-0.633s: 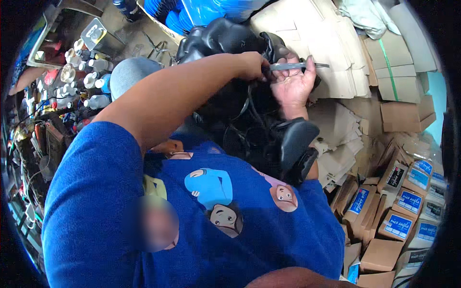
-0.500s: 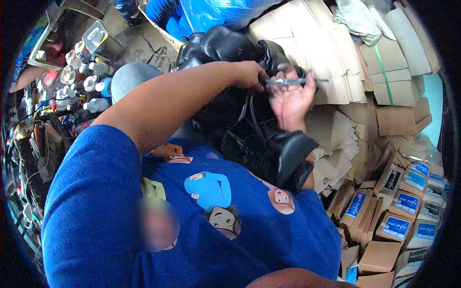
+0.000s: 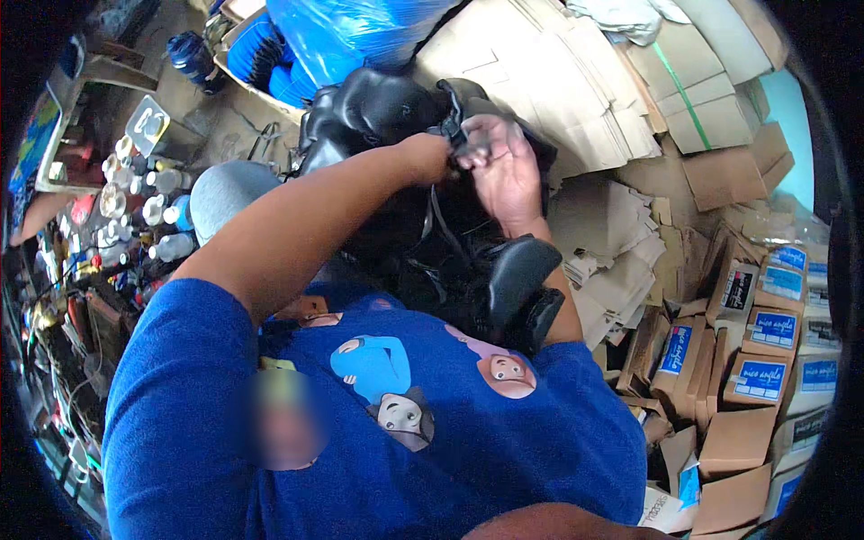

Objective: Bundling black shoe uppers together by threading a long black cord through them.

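Observation:
My left hand (image 3: 428,157) reaches across from the left, its fingers closed round something dark that I cannot make out. Right beside it, my right hand (image 3: 507,175) is raised with the palm showing; motion smears its bent fingertips, which meet or nearly meet the left fingers. Under and around both hands lies a heap of glossy black leather-like pieces (image 3: 373,103), with thin straps hanging among them. Another smooth black piece (image 3: 522,274) rests against my right forearm and covers part of it.
Flat cardboard sheets (image 3: 522,81) lie beyond my hands, with folded cardboard boxes (image 3: 751,382) stacked at the right. A blue plastic bag (image 3: 360,36) sits at the back. Several bottles (image 3: 166,180) crowd the left, near a round grey seat (image 3: 229,193).
The slim grey tool seen across my right palm no longer shows clearly. My hands have drawn closer together, and the right fingers have bent toward the left hand. The whole view has shifted.

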{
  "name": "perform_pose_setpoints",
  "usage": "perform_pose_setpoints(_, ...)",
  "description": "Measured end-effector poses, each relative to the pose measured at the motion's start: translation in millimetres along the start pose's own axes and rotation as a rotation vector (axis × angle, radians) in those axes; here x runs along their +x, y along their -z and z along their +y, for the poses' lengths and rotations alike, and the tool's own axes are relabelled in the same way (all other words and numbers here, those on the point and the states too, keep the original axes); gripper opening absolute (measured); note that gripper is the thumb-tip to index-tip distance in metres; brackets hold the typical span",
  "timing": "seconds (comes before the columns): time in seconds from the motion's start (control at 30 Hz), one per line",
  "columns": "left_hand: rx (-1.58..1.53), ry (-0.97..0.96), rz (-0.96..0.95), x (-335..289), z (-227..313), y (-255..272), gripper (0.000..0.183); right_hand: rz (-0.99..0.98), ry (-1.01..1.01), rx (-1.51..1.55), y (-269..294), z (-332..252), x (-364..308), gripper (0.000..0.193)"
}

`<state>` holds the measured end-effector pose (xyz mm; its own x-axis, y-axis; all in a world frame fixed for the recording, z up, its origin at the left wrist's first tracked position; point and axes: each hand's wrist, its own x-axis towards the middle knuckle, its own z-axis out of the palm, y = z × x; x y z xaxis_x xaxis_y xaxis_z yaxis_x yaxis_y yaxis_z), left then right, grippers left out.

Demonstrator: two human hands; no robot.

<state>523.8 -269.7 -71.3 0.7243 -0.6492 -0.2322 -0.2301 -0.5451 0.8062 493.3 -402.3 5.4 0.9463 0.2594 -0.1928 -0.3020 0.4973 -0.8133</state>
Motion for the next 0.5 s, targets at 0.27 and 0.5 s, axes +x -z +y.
perform_pose_setpoints(0.27, 0.215, -0.092, -0.036, -7.2, 9.7, 2.8, 0.022, 0.311, 0.23, -1.483, 80.9, -37.5, -2.0, 0.064)
perform_pose_setpoints(0.5, 0.205, -0.233, 0.182, -47.8, 32.3, 20.4, 0.019, 0.357, 0.376, -1.138, 12.6, -45.7, -54.8, 0.027)
